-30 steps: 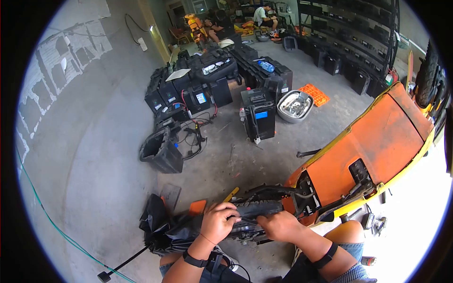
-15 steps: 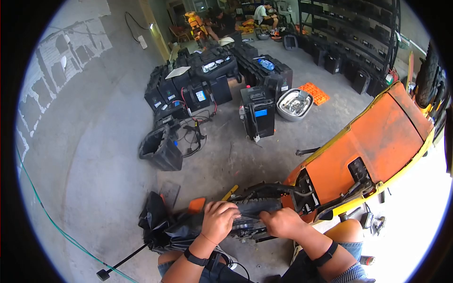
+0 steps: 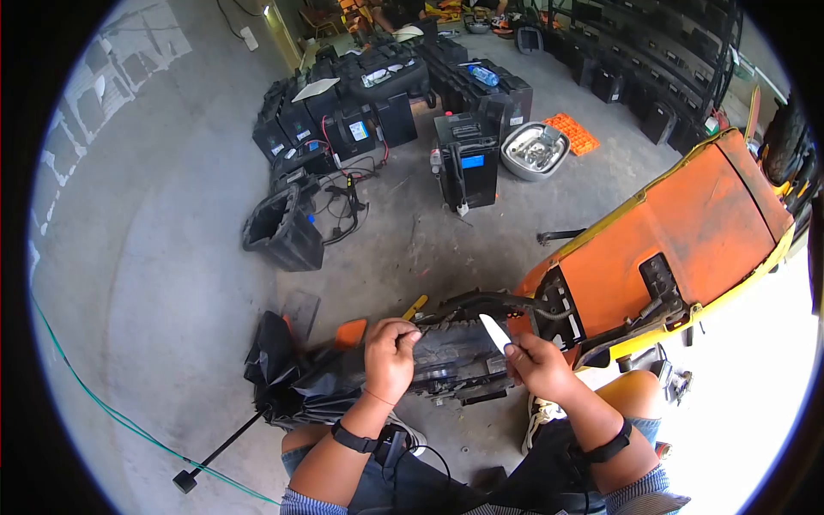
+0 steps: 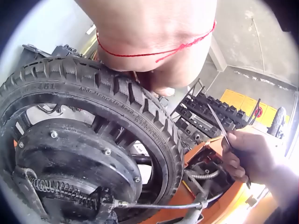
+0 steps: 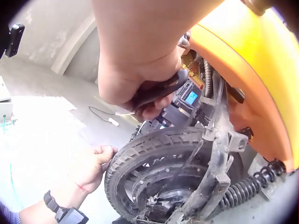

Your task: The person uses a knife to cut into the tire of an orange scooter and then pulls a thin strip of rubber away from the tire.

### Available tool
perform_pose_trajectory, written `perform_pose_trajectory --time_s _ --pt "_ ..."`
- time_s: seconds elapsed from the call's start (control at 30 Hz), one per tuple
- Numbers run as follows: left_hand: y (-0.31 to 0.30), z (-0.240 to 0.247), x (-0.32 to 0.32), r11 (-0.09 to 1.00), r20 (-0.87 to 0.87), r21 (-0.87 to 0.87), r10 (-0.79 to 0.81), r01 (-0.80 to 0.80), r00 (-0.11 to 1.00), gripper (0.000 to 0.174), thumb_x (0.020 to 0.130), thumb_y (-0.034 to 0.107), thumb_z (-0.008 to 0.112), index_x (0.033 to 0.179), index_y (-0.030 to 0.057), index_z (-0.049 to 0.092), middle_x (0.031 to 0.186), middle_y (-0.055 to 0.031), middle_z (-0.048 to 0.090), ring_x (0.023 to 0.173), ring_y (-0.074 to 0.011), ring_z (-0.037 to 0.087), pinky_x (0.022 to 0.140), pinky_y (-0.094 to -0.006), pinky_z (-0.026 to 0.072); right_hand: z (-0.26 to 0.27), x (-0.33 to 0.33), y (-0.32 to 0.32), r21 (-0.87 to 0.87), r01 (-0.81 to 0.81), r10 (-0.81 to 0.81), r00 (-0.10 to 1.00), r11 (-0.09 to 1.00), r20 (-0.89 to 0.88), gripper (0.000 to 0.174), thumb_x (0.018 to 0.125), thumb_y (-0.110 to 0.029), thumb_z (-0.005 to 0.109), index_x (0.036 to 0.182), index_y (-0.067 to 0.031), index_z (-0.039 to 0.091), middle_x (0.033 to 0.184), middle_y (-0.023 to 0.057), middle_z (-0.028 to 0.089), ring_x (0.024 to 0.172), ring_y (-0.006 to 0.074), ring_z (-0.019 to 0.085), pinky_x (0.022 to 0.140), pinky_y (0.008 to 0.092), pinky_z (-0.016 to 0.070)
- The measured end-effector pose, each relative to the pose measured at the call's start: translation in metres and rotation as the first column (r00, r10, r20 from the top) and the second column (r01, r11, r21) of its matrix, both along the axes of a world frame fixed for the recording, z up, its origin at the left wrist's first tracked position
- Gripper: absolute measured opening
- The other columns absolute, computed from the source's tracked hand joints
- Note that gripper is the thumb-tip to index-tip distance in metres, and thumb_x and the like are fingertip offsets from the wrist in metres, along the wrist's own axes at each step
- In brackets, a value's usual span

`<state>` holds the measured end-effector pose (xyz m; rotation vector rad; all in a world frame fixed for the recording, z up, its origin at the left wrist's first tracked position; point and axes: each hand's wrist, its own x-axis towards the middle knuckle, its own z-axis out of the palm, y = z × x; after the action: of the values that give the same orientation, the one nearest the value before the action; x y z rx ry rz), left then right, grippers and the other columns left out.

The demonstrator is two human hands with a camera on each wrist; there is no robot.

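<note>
A wheel with a black treaded tyre (image 4: 149,112) and a dark hub (image 4: 79,154) belongs to the orange-and-yellow scooter (image 3: 695,232). My right hand (image 3: 542,367) grips a knife by its dark handle (image 5: 161,88), to the right of the wheel's middle. The knife's pale blade (image 3: 493,331) points up and left, over the tyre in the head view. At the tyre's left part is my left hand (image 3: 390,356), fingers curled and thumb against the index finger. Its fingertips come right to the tread in the right wrist view; I cannot tell whether they pinch anything.
Black plastic sheeting (image 3: 300,390) lies by the wheel's left end, near an orange piece (image 3: 350,333). Beyond are an open black bin (image 3: 287,236), black battery cases (image 3: 468,163), a grey basin (image 3: 536,153) and an orange crate (image 3: 573,135). Shelving stands far right.
My right hand has drawn away to the right, and the knife's blade, earlier low against the tyre, now shows clearly. The left hand's spread fingers have curled. The head view has tilted down.
</note>
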<state>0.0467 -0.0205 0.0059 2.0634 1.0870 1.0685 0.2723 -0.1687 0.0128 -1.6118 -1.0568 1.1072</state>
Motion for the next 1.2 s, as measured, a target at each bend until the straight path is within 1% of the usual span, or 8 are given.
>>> perform_pose_trajectory --time_s 0.1,0.53,0.6,0.63,0.7,0.83,1.07,1.2 --pt "0.005 0.018 -0.002 0.996 -0.007 0.035 0.079 -0.079 0.997 0.006 0.086 0.004 0.071 0.088 0.0008 0.066 0.089 -0.0135 0.068 0.083 -0.0334 0.064 0.077 -0.0409 0.0504 -0.011 0.004 0.003 -0.081 0.109 -0.121 0.978 0.991 -0.172 0.021 0.105 -0.018 0.054 0.094 -0.0010 0.057 0.069 0.0029 0.061 0.058 0.0104 0.057 0.055 0.0272 0.0461" --pt "0.003 0.034 0.001 0.980 -0.179 0.184 -0.043 0.076 0.983 0.007 0.085 0.008 0.074 0.089 0.0030 0.070 0.084 -0.0128 0.071 0.074 -0.0326 0.068 0.069 -0.0380 0.0521 0.008 -0.012 0.020 -0.207 -0.012 -0.038 0.972 0.978 -0.233 0.024 0.106 -0.027 0.053 0.101 -0.0034 0.057 0.076 0.0033 0.062 0.061 0.0120 0.058 0.055 0.0280 0.0457" --pt "0.009 0.032 0.003 0.976 -0.155 0.204 -0.045 0.077 0.987 0.007 0.085 0.009 0.073 0.089 0.0038 0.071 0.084 -0.0139 0.071 0.075 -0.0343 0.068 0.069 -0.0405 0.0527 0.012 -0.010 0.023 -0.334 -0.025 -0.206 0.742 0.942 -0.638 0.023 0.106 -0.026 0.050 0.103 -0.0045 0.056 0.079 0.0043 0.060 0.062 0.0144 0.055 0.053 0.0287 0.0426" --pt "0.013 0.031 0.003 0.976 -0.153 0.204 -0.045 0.077 0.987 0.007 0.085 0.009 0.073 0.089 0.0038 0.071 0.084 -0.0139 0.071 0.075 -0.0343 0.068 0.069 -0.0405 0.0527 0.016 -0.010 0.024 -0.334 -0.025 -0.206 0.743 0.942 -0.637 0.023 0.106 -0.026 0.050 0.103 -0.0045 0.056 0.079 0.0043 0.060 0.062 0.0144 0.055 0.053 0.0287 0.0426" --pt "0.026 0.027 -0.003 0.956 -0.260 0.292 0.105 -0.025 0.960 0.007 0.086 0.011 0.073 0.089 0.0051 0.071 0.084 -0.0158 0.071 0.076 -0.0362 0.068 0.069 -0.0434 0.0530 0.025 -0.011 0.025 -0.286 -0.017 -0.229 0.552 0.958 -0.802 0.018 0.104 -0.022 0.050 0.103 -0.0056 0.058 0.078 0.0050 0.058 0.063 0.0156 0.054 0.055 0.0298 0.0425" --pt "0.055 -0.001 -0.019 0.784 -0.396 0.564 0.534 -0.261 0.747 0.030 0.087 0.008 0.062 0.117 0.0061 0.065 0.106 -0.0209 0.071 0.099 -0.0384 0.067 0.090 -0.0473 0.0498 0.093 -0.024 0.029 -0.004 0.109 -0.064 0.549 0.994 -0.833 0.019 0.104 -0.016 0.046 0.112 -0.0024 0.057 0.080 0.0078 0.057 0.059 0.0168 0.051 0.051 0.0299 0.0425" --pt "0.033 0.003 0.002 0.977 -0.431 0.178 0.184 -0.117 0.883 0.029 0.092 0.023 0.063 0.113 0.0033 0.066 0.107 -0.0173 0.071 0.103 -0.0365 0.066 0.091 -0.0468 0.0494 0.169 -0.034 -0.012 0.467 0.091 0.357 0.523 0.879 -0.774 0.027 0.106 -0.019 0.050 0.122 0.0023 0.055 0.077 0.0150 0.058 0.045 0.0156 0.045 0.042 0.0273 0.0411" --pt "0.014 0.011 0.017 0.993 -0.428 0.102 0.095 -0.056 0.899 0.029 0.094 0.031 0.062 0.106 0.0052 0.069 0.099 -0.0141 0.073 0.097 -0.0346 0.068 0.089 -0.0476 0.0498 0.174 -0.044 -0.017 0.400 0.101 0.293 0.524 0.911 -0.800 0.031 0.106 -0.017 0.049 0.130 0.0028 0.054 0.080 0.0153 0.060 0.046 0.0154 0.046 0.043 0.0277 0.0416"
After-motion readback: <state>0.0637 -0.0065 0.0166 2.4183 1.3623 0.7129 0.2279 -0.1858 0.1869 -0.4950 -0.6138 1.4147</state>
